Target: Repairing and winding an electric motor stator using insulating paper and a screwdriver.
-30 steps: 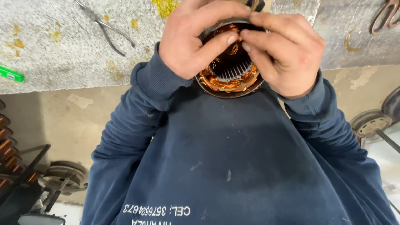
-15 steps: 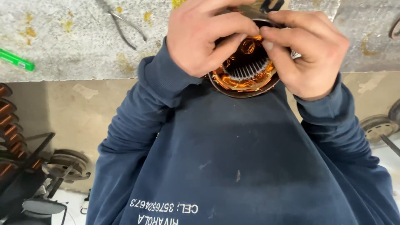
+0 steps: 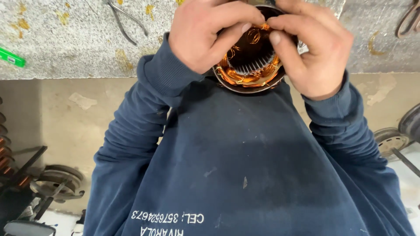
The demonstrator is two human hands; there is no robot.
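Observation:
Both my hands hold a round motor stator (image 3: 251, 72) with a dark metal shell, grey slotted core and orange copper windings. It sits against my chest at the edge of a speckled grey workbench (image 3: 65, 43). My left hand (image 3: 210, 37) wraps the stator's left side, thumb reaching inside the bore. On the right side is my right hand (image 3: 319, 52), its fingertips pinching the copper wire at the upper rim, close to my left fingertips. My dark blue sweatshirt (image 3: 245, 166) fills the lower view.
Pliers (image 3: 124, 19) lie on the bench left of my hands, and a green pen-like object (image 3: 11, 57) lies at the far left. Another tool's handles (image 3: 409, 19) show at the top right. Round metal motor parts rest on the floor at the left (image 3: 59, 181) and right (image 3: 391, 140).
The view has shifted, so hands and stator sit higher and further right in frame. My fingertips have drawn together on the wire at the stator's upper rim.

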